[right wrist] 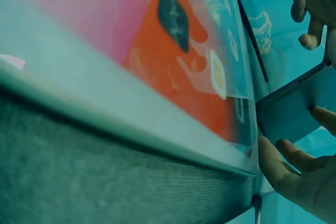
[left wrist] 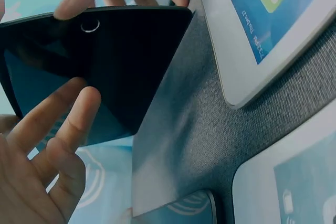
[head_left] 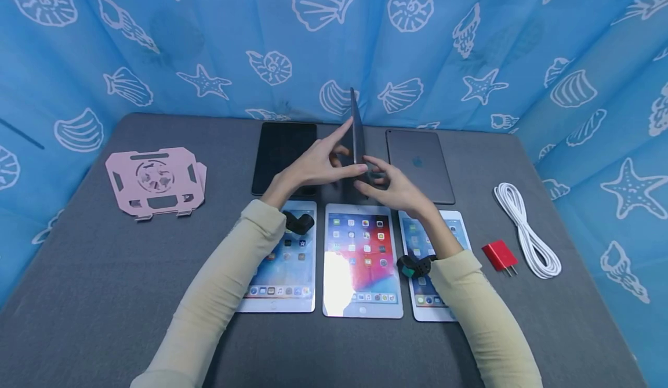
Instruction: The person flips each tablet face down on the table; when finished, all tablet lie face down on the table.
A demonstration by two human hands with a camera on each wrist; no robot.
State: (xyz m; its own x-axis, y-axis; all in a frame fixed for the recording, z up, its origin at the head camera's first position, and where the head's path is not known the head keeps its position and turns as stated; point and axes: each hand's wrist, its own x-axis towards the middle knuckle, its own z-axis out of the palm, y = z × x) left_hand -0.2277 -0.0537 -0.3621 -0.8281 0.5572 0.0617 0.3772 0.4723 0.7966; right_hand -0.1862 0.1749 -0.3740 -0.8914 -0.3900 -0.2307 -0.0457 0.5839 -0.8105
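A dark tablet is tilted up on edge between my two hands at the back middle of the table. Its black screen with a round home button faces my left hand, whose thumb lies at the near edge and whose index finger stretches along the side. In the left wrist view some of that hand's fingers overlap the screen. My right hand holds the tablet low on the other side, a fingertip against its grey back.
A black tablet and a grey tablet flank it. Nearer, three white tablets lie lit: left, middle, right. A pink stand lies left; a red charger and coiled white cable lie right. Blue curtain behind.
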